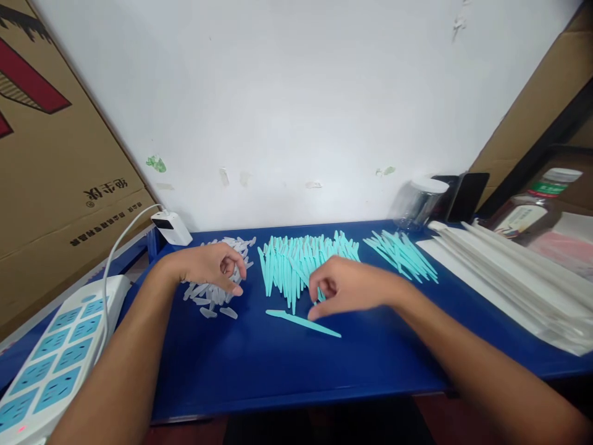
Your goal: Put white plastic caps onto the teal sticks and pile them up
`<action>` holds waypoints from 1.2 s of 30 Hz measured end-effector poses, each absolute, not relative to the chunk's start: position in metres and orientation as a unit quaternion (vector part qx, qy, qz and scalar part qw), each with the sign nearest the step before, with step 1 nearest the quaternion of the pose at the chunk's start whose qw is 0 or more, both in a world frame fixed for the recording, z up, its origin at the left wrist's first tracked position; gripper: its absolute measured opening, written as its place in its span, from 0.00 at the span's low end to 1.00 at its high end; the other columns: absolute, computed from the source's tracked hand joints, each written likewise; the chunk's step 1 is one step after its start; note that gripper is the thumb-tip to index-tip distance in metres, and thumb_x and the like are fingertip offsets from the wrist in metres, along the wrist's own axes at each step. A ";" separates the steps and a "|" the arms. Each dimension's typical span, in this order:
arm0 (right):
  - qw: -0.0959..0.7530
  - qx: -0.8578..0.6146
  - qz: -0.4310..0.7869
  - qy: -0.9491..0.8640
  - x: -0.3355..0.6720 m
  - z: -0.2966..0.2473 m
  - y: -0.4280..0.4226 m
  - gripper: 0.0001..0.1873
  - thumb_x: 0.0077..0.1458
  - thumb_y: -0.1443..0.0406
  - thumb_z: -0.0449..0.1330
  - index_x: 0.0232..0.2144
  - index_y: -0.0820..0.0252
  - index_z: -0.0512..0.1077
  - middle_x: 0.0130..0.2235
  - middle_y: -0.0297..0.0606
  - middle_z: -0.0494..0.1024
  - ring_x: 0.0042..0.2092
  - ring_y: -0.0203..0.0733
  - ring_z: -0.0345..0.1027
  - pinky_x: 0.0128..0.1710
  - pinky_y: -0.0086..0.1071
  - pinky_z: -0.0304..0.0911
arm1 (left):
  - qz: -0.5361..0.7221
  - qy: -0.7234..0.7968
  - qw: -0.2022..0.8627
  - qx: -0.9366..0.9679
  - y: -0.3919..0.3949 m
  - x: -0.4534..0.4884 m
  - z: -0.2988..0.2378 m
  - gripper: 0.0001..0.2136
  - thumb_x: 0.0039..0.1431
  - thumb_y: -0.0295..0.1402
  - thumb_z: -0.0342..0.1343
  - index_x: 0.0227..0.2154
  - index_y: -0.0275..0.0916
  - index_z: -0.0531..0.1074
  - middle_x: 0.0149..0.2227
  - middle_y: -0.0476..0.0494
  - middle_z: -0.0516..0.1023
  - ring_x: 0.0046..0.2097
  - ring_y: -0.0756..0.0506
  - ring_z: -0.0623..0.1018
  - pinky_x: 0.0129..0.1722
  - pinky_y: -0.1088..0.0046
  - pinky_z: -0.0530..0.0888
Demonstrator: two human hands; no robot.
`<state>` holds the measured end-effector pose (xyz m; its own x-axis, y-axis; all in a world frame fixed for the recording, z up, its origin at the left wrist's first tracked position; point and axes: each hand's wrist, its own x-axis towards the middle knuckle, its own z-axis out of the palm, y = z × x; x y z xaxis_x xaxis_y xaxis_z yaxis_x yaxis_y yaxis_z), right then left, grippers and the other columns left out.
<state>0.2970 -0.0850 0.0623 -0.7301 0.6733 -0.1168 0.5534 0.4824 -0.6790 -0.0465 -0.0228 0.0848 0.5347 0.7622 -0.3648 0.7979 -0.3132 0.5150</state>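
Observation:
My left hand (214,267) rests over a heap of small clear plastic caps (217,296) on the blue table (259,364), fingers curled in a pinch on the caps. My right hand (345,285) hovers at the near edge of a wide pile of teal plastic sticks (296,259), fingers curled, thumb touching a single teal stick (303,322) that lies alone in front of the pile. What the right fingers hold, if anything, is hidden.
A second, smaller bunch of teal sticks (403,253) lies to the right. Clear bags (514,278) are stacked at far right, with a jar (417,201) behind. A power strip (55,358) and white charger (171,227) sit at left; cardboard boxes (50,154) flank the table.

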 end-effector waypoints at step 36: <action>0.311 -0.397 0.431 -0.748 0.309 0.043 -0.053 0.18 0.58 0.51 0.66 0.36 0.60 0.73 0.30 0.37 0.79 0.26 0.36 0.69 0.23 0.29 0.66 | 0.469 0.421 0.419 0.653 -0.022 0.015 0.050 0.22 0.55 0.47 0.69 0.45 0.37 0.78 0.34 0.45 0.78 0.31 0.49 0.75 0.30 0.72 0.73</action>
<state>0.3094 -0.0532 0.0435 -0.4910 0.8624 0.1232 0.3260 0.3130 -0.8920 0.0150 -0.0219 0.0500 0.2043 0.9436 0.2604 0.1578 -0.2943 0.9426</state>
